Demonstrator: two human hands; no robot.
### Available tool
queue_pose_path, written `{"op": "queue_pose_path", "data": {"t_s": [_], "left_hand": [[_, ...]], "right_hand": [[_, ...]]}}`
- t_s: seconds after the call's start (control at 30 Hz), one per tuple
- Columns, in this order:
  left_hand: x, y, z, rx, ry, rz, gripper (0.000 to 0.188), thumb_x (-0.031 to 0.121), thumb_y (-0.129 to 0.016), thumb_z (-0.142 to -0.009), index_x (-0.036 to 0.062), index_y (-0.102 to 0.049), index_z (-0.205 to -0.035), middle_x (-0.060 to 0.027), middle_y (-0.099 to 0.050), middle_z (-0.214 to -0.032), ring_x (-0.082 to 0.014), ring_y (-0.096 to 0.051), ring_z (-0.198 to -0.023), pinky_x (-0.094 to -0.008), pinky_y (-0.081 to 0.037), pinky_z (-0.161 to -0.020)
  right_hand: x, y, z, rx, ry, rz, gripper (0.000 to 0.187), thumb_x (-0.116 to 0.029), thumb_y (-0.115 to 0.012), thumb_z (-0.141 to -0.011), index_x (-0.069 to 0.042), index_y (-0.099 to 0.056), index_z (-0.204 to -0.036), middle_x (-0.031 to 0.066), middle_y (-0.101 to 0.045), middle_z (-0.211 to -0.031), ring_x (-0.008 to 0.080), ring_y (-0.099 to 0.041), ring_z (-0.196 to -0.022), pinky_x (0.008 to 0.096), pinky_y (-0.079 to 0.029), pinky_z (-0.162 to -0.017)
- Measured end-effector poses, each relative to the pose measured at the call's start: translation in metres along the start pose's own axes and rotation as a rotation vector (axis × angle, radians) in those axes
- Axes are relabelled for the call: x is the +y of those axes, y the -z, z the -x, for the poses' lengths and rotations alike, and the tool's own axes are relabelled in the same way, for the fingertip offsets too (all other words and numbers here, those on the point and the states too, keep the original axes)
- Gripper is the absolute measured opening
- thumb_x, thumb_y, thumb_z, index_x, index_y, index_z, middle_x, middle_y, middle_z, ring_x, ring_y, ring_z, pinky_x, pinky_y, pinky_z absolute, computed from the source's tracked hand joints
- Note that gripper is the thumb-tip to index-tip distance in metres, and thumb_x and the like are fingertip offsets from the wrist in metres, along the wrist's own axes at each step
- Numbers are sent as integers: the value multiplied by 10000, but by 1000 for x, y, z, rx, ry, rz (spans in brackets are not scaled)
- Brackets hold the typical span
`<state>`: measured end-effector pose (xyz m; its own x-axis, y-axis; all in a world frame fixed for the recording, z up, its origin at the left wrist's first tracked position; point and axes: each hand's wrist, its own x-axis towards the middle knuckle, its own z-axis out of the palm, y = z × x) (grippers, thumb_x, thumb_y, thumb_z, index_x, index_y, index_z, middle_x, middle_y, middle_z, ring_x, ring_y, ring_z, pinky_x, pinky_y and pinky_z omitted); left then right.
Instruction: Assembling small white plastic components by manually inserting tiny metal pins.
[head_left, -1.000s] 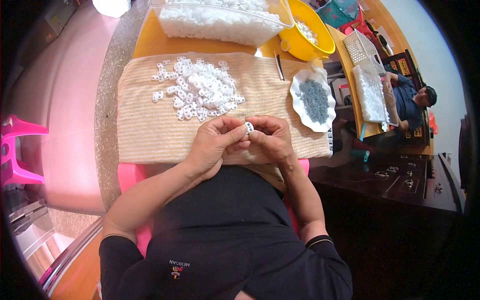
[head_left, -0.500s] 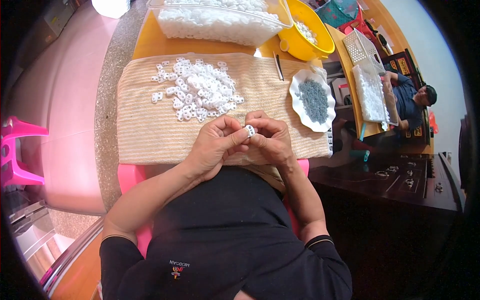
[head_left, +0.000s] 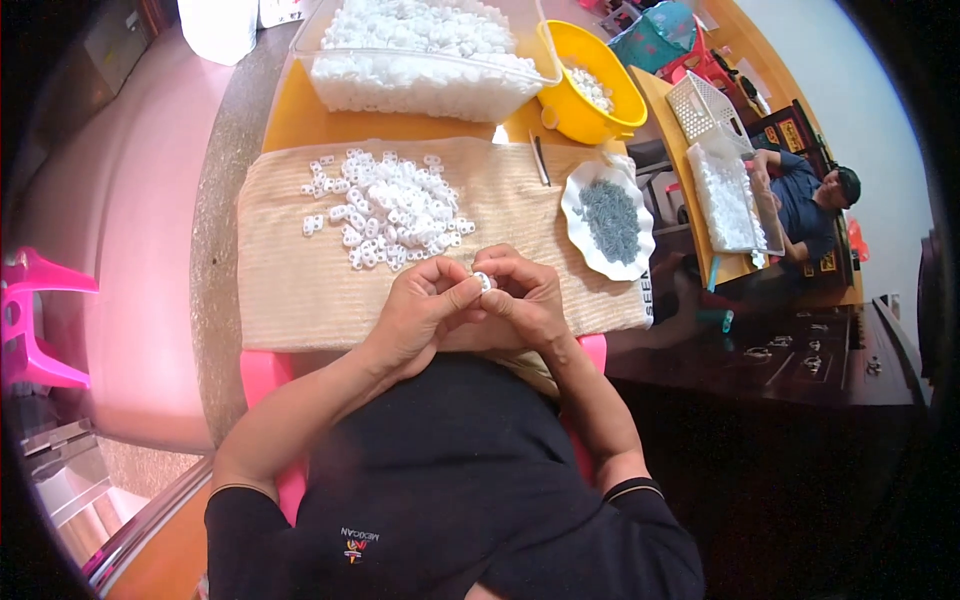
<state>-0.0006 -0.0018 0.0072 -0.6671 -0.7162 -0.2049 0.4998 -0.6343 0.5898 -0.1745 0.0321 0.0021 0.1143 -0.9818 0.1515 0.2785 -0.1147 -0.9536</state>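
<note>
A small white plastic piece with two dark holes is pinched between my two hands, just above the near part of a striped beige towel. My left hand grips it with thumb and curled fingers. From the other side, the thumb and forefinger of my right hand close on the same piece. Beyond them lies a loose pile of similar white pieces on the towel. To the right, a white scalloped dish carries many small grey pins. Whether a pin is between my fingers is hidden.
A clear bin full of white pieces stands at the back, beside a yellow bowl. A thin black-and-white tool lies on the towel. At right, another person sits by a table with a white-filled tray. A pink stool stands left.
The view has shifted, so the table and my hands appear slightly lower and further left. My fingers still pinch the white piece, which has turned a little.
</note>
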Motion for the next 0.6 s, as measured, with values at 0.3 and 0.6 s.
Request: {"op": "queue_pose_path", "data": {"t_s": [0.3,0.6], "left_hand": [[5,-3,1,4,76,65,107,152,-607,-926,63,-567,-970,-61,-649,-975,-110,-626,-821,-263,-569,-750],[4,2,-1,33,98,28,112,148,-632,-908,63,-588,-967,-92,-633,-1090,-102,-617,-849,-283,-563,-774]], "right_hand": [[-17,9,0,16,97,337,272,-31,-668,-861,34,-593,-1114,97,-549,-1108,132,-578,-920,252,-486,-785],[-98,33,-37,475,335,660,260,-71,-615,-909,25,-573,-1147,35,-607,-769,92,-582,-661,249,-514,-625]]}}
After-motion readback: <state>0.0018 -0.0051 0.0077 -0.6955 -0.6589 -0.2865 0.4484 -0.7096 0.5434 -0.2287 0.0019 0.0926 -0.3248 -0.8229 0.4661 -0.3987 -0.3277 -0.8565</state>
